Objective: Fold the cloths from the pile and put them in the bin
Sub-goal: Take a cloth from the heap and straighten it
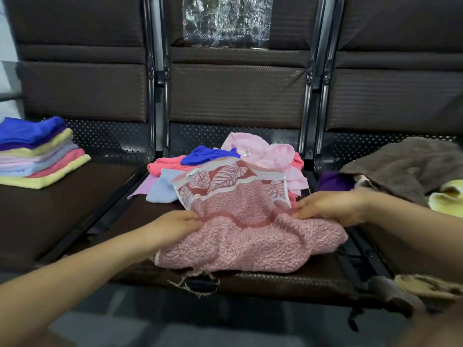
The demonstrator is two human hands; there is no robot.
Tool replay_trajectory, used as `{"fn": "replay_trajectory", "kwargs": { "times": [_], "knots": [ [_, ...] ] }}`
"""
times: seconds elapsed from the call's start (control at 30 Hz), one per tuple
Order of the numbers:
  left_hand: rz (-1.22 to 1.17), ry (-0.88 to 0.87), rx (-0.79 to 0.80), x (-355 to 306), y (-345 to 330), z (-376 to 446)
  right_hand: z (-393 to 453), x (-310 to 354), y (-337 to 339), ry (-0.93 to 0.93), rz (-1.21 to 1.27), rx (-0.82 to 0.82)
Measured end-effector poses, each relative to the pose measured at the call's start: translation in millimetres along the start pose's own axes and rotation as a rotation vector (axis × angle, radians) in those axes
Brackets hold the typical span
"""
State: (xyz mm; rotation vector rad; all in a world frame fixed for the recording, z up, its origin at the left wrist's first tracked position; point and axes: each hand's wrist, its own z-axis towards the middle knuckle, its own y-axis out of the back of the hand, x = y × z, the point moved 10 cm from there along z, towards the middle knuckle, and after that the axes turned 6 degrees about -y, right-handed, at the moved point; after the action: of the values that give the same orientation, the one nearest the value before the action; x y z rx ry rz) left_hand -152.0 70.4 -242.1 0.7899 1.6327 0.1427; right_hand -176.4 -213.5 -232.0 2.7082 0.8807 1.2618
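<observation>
While both hands pinch it, the pink patterned towel (240, 221) lies on the middle seat (140, 226), its near half bunched toward the person and its far edge w/ the leaf border lying over the pile. Left hand (172, 225) grips the left side of the mid crease, fingers curled into the fabric; right hand (328, 209) pinches the right side at about the same level.

Risks, as I judge them: the grips aren't at corners, so the fold may come out skewed; the thick terry near half could slump off the seat's front edge (250, 279), which is torn w/ padding showing and could snag loops. Far of the grip, the towel overlaps the unfolded pile (225, 156), so lifting may drag the blue or light pink cloths along.

Left of the grip sits a folded stack (42, 156) on the next seat; right, a brown cloth (406, 166) and a yellow one. No bin visible.

Labels: a small white tag (245, 152) on the light pink cloth, too small to read. No other writing visible.
</observation>
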Motion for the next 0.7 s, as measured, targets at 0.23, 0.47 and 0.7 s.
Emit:
{"fn": "replay_trajectory", "kwargs": {
  "times": [0.23, 0.47, 0.7],
  "knots": [
    [0.218, -0.386, -0.425, -78, 85, -17, -52, 52, 61, 0.481, 0.111, -0.234],
    [0.204, -0.271, -0.582, -79, 108, 46, -16, 81, 101, 0.51, 0.163, -0.67],
    [0.222, -0.159, -0.648, -52, 132, 95, 8, 129, 121, 0.544, 0.007, -0.975]
  ]
}}
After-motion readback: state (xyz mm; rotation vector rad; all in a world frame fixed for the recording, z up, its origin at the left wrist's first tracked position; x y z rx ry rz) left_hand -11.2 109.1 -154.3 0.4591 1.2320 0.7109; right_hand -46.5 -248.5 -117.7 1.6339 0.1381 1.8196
